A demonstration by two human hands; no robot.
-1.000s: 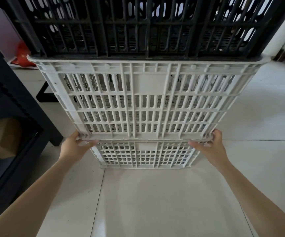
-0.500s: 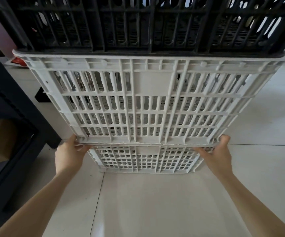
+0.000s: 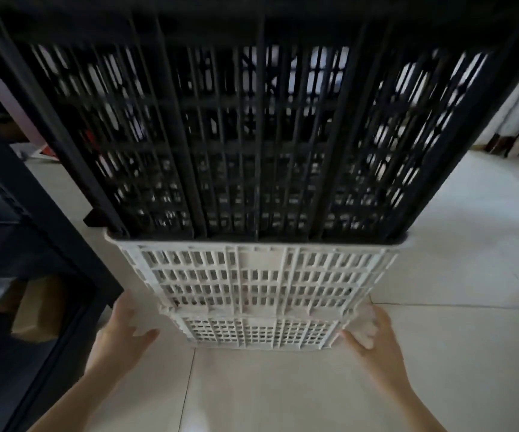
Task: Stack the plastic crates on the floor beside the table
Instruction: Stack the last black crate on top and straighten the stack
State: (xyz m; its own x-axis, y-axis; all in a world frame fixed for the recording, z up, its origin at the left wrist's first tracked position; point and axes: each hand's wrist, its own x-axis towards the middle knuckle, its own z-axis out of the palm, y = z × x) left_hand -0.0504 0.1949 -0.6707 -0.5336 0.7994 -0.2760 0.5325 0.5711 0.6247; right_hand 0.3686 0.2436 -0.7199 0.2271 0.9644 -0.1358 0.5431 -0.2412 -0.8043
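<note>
Here the tall black slatted plastic crate (image 3: 261, 135) rises above and beyond both my hands, seated in the white lattice plastic crate (image 3: 258, 280), which nests in a lower white plastic crate (image 3: 259, 335) on the tiled floor (image 3: 283, 388). Rigid, light for their bulk, I'd judge; best gripped under the rims at each end. My left hand (image 3: 124, 335) and right hand (image 3: 373, 335) hang spread and empty just beside the bottom corners.

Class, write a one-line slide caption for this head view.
Open hands, left and right, flank stacked white crates under a black crate.
</note>
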